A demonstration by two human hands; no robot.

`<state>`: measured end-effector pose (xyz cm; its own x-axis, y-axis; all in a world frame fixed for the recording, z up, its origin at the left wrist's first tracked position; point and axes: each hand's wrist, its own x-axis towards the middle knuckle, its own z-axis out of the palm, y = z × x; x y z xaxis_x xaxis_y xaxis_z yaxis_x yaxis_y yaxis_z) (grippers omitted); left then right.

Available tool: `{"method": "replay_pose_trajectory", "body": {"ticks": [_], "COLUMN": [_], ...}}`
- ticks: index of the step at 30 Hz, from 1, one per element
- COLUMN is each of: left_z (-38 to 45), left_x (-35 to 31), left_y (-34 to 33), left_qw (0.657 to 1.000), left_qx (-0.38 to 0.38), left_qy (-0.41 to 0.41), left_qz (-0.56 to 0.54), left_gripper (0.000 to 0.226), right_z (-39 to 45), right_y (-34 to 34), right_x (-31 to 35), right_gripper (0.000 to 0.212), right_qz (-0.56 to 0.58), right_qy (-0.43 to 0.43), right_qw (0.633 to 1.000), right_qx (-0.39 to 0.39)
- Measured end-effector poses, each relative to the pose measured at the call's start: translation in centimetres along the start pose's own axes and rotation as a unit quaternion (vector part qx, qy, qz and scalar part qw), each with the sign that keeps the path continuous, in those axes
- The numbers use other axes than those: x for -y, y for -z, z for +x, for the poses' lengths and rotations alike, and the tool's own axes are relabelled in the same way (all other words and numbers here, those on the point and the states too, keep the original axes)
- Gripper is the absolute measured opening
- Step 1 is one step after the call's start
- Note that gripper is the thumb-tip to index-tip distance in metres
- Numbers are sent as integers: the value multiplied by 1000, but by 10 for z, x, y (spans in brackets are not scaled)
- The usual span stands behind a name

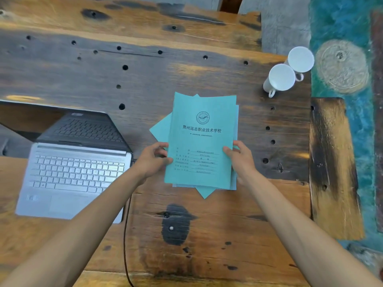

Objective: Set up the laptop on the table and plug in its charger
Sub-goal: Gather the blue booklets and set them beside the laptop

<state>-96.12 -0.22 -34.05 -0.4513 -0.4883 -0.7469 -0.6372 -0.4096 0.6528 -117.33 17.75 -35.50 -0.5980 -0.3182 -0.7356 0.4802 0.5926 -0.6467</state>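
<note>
A silver laptop (74,179) lies open at the left of the wooden table (207,235), its dark screen tilted back and mirroring the keyboard. A black charger cable (125,235) runs from the laptop's right side down to the table's near edge. To the right of the laptop is a stack of teal paper booklets (202,131), slightly fanned. My left hand (154,160) grips the stack's left edge and my right hand (240,158) grips its right edge, thumbs on top.
Two white mugs (284,76) lie on their sides at the table's far right edge. The tabletop has many dark round holes. Beyond the right edge is a teal painted floor (342,59) and a wooden bench (331,162).
</note>
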Motion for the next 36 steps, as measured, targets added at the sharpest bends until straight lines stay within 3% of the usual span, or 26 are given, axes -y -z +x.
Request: {"method": "replay_pose_trajectory", "body": {"ticks": [7, 13, 20, 25, 33, 36], "left_z": [-31, -33, -23, -24, -24, -18], "left_x": [18, 35, 43, 46, 42, 39], "left_y": [-33, -67, -76, -81, -100, -102], "left_qw": [997, 996, 995, 991, 962, 951], "left_qx": [39, -9, -64, -116, -207, -217], "left_qy": [43, 74, 68, 71, 119, 137], "left_qz": [-54, -50, 18, 15, -130, -171], "left_gripper": [32, 32, 14, 18, 45, 41], "right_z": [5, 23, 44, 50, 59, 57], "right_y": [17, 8, 3, 6, 5, 5], "right_x": [49, 67, 61, 57, 56, 58], "right_gripper": [17, 18, 31, 39, 40, 41], "right_qz": [-116, -222, -293, -275, -305, -294], "right_qy": [108, 129, 144, 156, 140, 133], "right_qw": [985, 960, 943, 948, 942, 946], "right_qx": [66, 113, 61, 36, 29, 37]}}
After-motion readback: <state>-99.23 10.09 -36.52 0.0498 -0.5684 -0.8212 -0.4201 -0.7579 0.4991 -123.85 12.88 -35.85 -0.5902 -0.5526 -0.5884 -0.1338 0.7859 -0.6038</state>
